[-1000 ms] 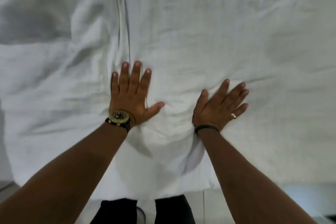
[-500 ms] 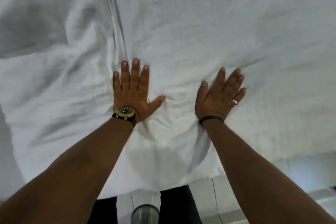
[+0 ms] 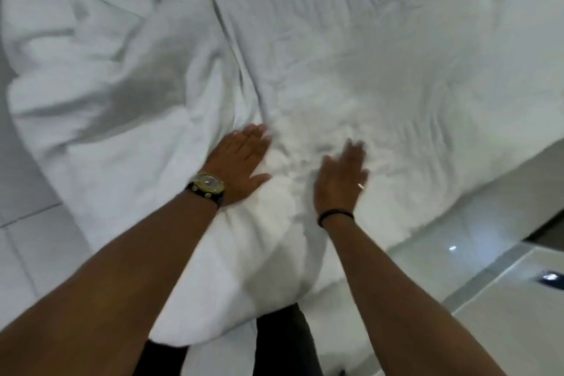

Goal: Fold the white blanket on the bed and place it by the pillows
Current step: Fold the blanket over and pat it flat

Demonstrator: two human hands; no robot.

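White blanket (image 3: 351, 55): soft matt cloth, creased, fine ribbed wrinkles on the right part, thicker bunched folds on the left. Watch (image 3: 209, 185) on the left wrist: shiny gold-tone metal case, dark strap, strap material unclear. Band (image 3: 335, 213) on the right wrist: thin, black, matt. Ring (image 3: 360, 185) on a right finger: small, bright, looks metallic; blurred. Floor (image 3: 476, 253): pale glossy tiles, smooth, light spots reflected, thin grout lines. Trousers (image 3: 283, 342): dark matt cloth.
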